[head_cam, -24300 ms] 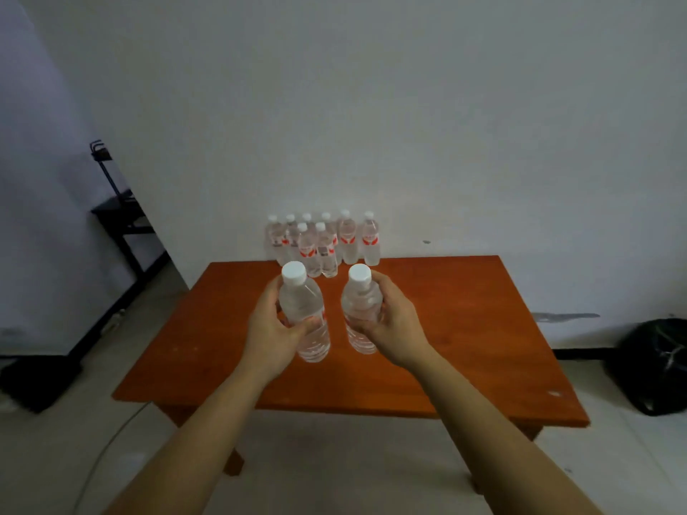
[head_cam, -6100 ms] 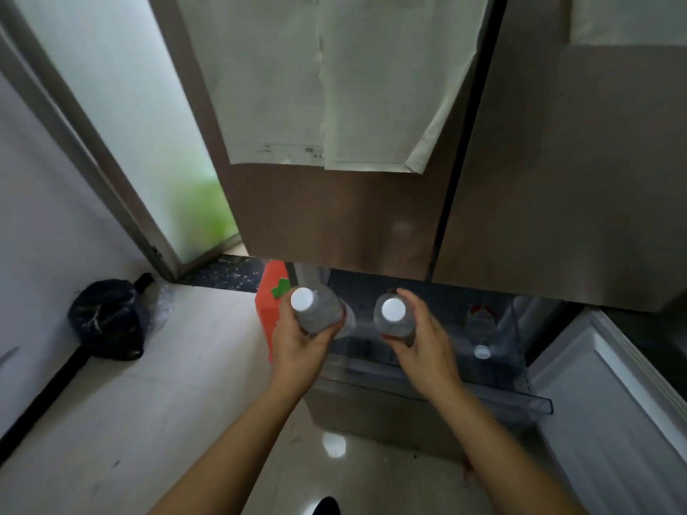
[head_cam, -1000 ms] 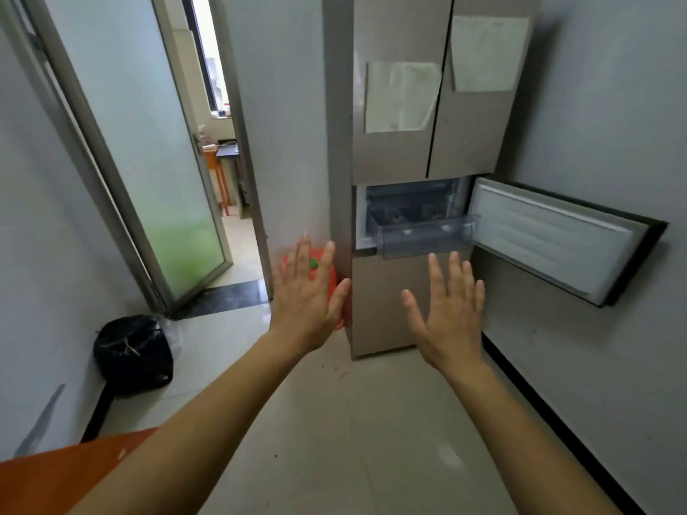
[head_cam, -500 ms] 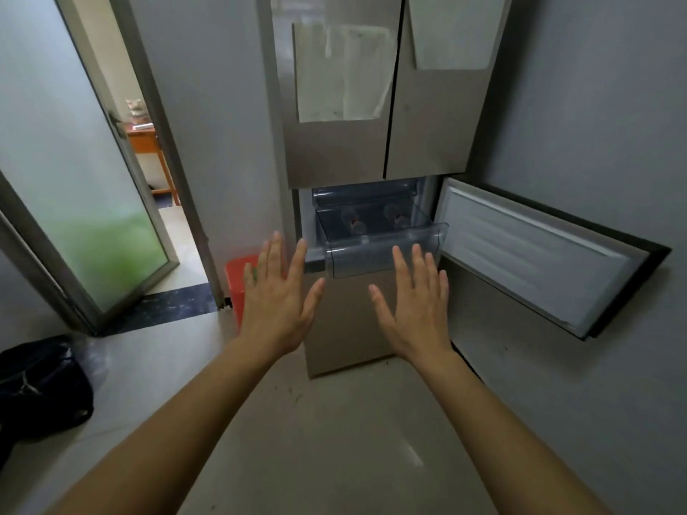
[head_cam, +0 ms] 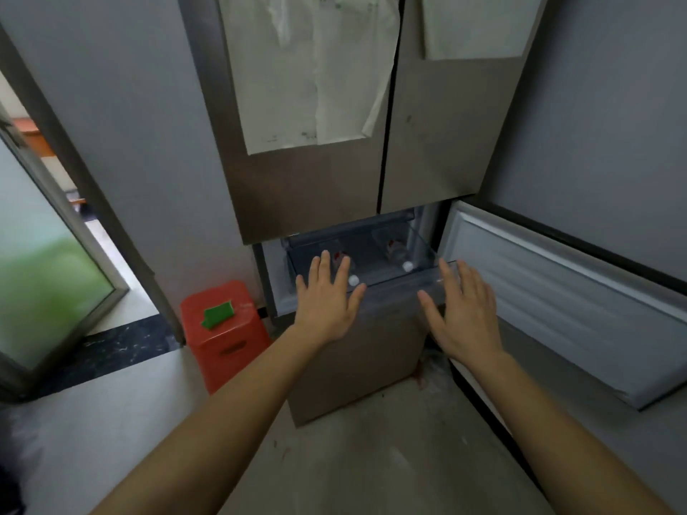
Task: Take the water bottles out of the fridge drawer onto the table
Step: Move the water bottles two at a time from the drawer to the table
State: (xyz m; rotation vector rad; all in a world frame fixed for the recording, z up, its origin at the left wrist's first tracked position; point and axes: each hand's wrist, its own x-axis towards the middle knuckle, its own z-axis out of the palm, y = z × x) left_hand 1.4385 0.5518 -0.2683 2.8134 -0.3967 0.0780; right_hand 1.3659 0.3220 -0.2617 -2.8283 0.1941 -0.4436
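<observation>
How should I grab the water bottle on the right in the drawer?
Reach down from above, over the drawer's clear front wall, and grip the right bottle round its body, just behind the white cap. It seems to lie on its side, cap towards you.

The clear fridge drawer [head_cam: 394, 291] stands pulled out. Two bottles lie on their sides in it, caps frontward: the left bottle [head_cam: 352, 279], the right bottle [head_cam: 396, 252]. A red stool [head_cam: 226, 328] stands on the floor [head_cam: 353, 459].

No text can be read: the marks on the paper sheets [head_cam: 312, 68] on the fridge doors [head_cam: 316, 191] and the red labels of the water bottles [head_cam: 392, 250] are blurred.
</observation>
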